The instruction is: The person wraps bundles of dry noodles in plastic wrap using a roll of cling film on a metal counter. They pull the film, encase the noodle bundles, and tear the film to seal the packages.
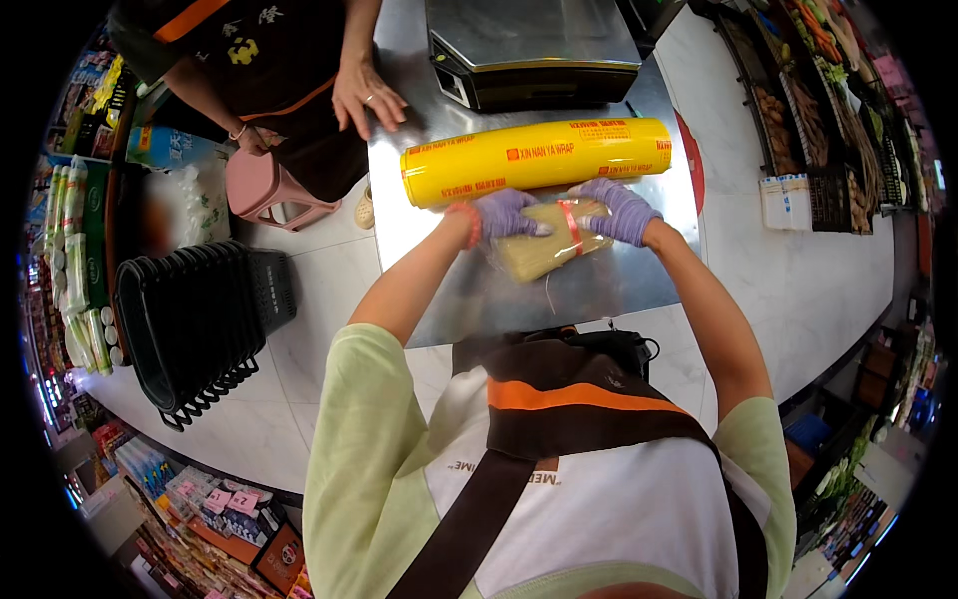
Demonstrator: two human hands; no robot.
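Note:
On the steel table before me lies a bundle of pale, noodle-like strands [533, 256] in clear plastic, with a red band around it. My left hand [509, 215], in a purple glove with bare fingertips, grips the bundle's left side. The right side is held by my right hand [618, 212], gloved the same way. Just beyond both hands, a large yellow roll of plastic wrap [539, 159] rests crosswise on the table. The underside of the bundle is hidden.
A weighing scale [531, 45] stands at the table's [464, 314] far end. At the far left, a co-worker's hand [367, 96] touches the table edge. A pink stool [258, 183] and stacked black baskets [191, 314] stand left on the floor. Vegetable crates [812, 112] line the right.

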